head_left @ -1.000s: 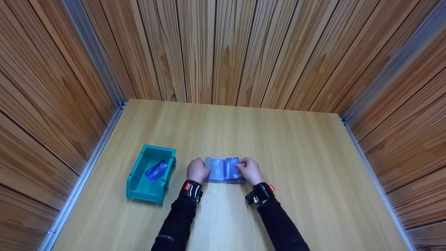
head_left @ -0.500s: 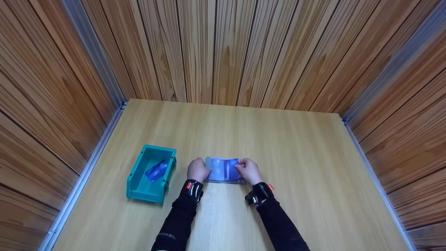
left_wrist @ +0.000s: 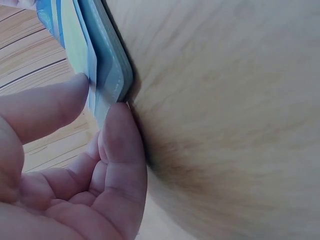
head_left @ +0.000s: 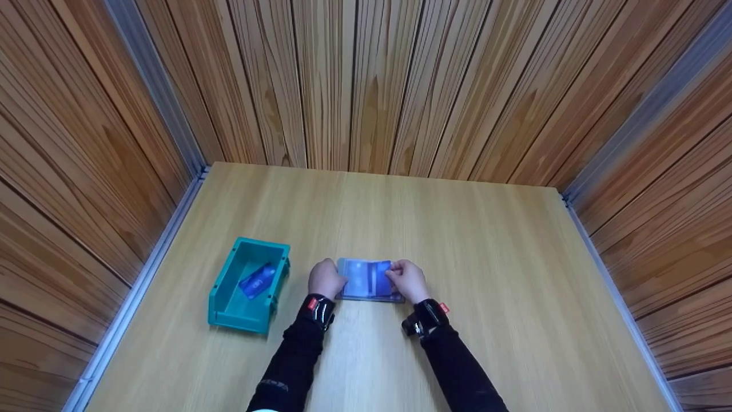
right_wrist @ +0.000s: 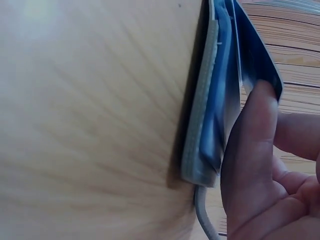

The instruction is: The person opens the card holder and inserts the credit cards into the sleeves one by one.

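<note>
An open card holder [head_left: 355,279] with clear, bluish sleeves lies on the table in front of me. At its left edge, my left hand [head_left: 326,279] pinches the sleeves; the left wrist view has the thumb on a sleeve [left_wrist: 75,37] and a finger by the rounded cover corner [left_wrist: 117,75]. My right hand [head_left: 410,280] pinches a blue card [head_left: 382,279] by its right edge, over the holder's right half. In the right wrist view the card [right_wrist: 257,52] tilts up from the stitched cover [right_wrist: 197,130]. The card's far end is hidden there.
A teal bin [head_left: 237,317] stands on the table to the left, with a blue card [head_left: 257,280] lying inside. From the holder's end hangs a grey strap [right_wrist: 201,210]. Wood-panelled walls [head_left: 372,86] enclose the table [head_left: 480,240] at the back and both sides.
The blue card in my right hand has shifted slightly left and toward me, narrowing the gap to the sleeve, then stayed nearly still. My left hand keeps its place at the holder's left edge.
</note>
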The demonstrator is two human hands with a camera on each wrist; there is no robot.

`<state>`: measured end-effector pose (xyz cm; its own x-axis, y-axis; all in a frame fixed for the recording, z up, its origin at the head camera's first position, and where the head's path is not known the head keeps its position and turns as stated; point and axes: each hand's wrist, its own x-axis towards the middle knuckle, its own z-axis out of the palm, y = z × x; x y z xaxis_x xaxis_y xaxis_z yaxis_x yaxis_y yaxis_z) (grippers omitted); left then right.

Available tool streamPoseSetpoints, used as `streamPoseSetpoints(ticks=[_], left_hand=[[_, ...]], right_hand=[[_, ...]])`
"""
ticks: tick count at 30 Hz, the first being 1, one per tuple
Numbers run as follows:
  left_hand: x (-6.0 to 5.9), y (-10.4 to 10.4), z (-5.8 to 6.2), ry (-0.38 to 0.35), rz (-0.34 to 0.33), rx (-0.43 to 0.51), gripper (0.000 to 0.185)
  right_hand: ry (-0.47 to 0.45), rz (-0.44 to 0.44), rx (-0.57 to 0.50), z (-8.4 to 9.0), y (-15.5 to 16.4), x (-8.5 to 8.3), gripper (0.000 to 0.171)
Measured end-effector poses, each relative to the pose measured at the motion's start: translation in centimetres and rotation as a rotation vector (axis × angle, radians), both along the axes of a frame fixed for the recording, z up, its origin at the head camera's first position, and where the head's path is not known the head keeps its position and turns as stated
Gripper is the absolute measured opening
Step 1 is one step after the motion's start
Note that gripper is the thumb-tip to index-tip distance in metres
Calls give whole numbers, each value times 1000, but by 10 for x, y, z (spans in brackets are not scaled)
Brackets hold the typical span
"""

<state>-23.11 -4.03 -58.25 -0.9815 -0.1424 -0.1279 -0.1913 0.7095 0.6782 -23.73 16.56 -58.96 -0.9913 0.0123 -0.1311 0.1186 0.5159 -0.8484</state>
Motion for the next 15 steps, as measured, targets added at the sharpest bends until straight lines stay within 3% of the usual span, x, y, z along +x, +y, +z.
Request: streamPoseSetpoints(ticks=[7, 15], left_hand=[[-1, -1, -2, -5, -3, 4, 22], [-2, 1, -2, -27, 8, 16, 21]], right_hand=[[-9, 6, 35, 1, 0, 0, 15], [13, 26, 197, 4, -4, -3, 16]])
